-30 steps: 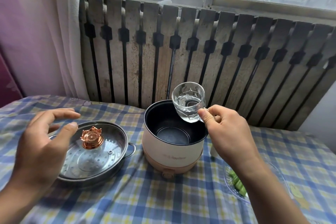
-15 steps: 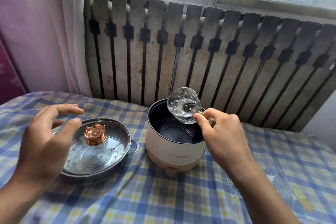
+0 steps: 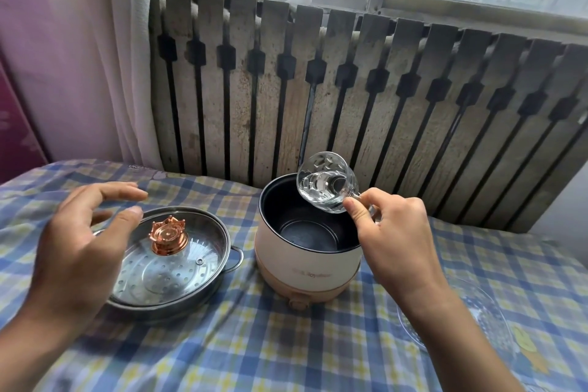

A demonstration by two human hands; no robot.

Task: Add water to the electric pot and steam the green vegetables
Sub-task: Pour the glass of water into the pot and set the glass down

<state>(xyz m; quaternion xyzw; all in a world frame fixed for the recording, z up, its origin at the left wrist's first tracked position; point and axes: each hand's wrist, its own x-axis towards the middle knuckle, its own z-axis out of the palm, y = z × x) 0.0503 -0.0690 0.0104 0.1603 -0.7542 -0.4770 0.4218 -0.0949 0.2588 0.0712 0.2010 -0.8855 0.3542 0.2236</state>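
Right hand (image 3: 394, 232) pinches handle of glass cup (image 3: 326, 183), tilted over electric pot (image 3: 307, 259) mid-table, near back edge. Water in cup; pot looks dry, pour barely begun. Left hand (image 3: 84, 243) spread, hovering over lidded steamer tray (image 3: 168, 259) toward left edge. Steaming not yet begun. Green vegetables not visible; clear plate (image 3: 496, 321) at right edge partly hidden by forearm.

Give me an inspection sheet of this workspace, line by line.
Surface: table under a blue and yellow checked cloth.
Job's things: electric pot open, inside dark; glass cup with water tilted over its rim; steamer tray under a glass lid with a copper knob, left of the pot.
Clutter: clear plate at right, contents not visible.
Grippers: right hand holds the cup; left hand open above the tray.
Cables: nothing seen.
Surroundings: slatted radiator cover, window, curtain.
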